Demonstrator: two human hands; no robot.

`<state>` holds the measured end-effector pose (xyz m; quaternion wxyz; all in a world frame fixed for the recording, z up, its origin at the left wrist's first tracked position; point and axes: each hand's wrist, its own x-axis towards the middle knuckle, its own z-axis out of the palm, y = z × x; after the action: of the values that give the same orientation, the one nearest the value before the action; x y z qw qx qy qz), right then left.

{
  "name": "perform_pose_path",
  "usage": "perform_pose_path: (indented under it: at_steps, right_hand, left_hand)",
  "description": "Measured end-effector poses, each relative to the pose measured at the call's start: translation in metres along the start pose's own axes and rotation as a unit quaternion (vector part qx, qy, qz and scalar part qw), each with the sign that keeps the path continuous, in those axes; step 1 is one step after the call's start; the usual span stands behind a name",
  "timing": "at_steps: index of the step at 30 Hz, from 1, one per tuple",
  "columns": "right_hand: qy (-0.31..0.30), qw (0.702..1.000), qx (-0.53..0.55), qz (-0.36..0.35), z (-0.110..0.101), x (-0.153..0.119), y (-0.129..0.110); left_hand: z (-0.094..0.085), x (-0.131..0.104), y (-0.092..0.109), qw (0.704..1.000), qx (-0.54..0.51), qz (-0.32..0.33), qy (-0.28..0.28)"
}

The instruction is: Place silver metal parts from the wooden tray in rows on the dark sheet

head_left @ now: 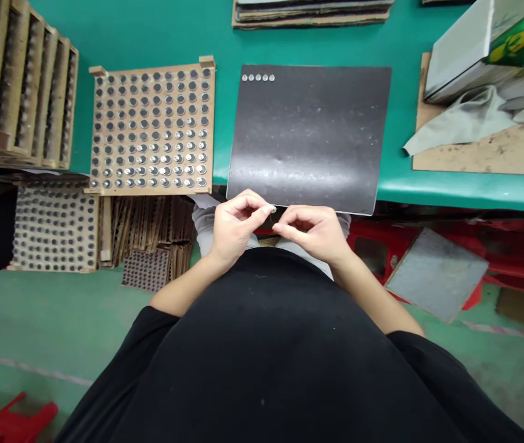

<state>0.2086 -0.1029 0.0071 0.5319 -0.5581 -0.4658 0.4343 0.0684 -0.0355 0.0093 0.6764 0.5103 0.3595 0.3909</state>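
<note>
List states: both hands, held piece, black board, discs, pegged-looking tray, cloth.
Left hand: pinching.
Small round piece: held in left fingertips.
Right hand: fingers curled; grip unclear.
Black board: flat.
Five small discs: in a row, board's far left corner.
Wooden tray: flat, silvery tops mostly near-right.
Grey cloth: crumpled.

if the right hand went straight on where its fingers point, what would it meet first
Probably the left hand, near the small round piece it pinches, though this single view leaves depth unclear.
</note>
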Motion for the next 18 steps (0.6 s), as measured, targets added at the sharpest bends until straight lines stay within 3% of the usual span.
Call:
perform_pose_path:
  at_steps: [2,12,18]
  right_hand:
    - [0.002,1.000,-0.007,-0.013,0.000,0.001,-0.007]
    - [0.195,0.975,-0.100,-0.030,0.007,0.003,0.002]
    - [0.087,0.995,-0.043,-0.022,0.004,-0.002,-0.004]
  left_hand:
    - [-0.002,-0.001,0.000,1.000,0.015,0.004,-0.012]
    - [-0.003,-0.003,0.004,0.997,-0.016,-0.045,-0.059]
    - [-0.003,-0.004,0.002,0.999,0.010,-0.017,-0.029]
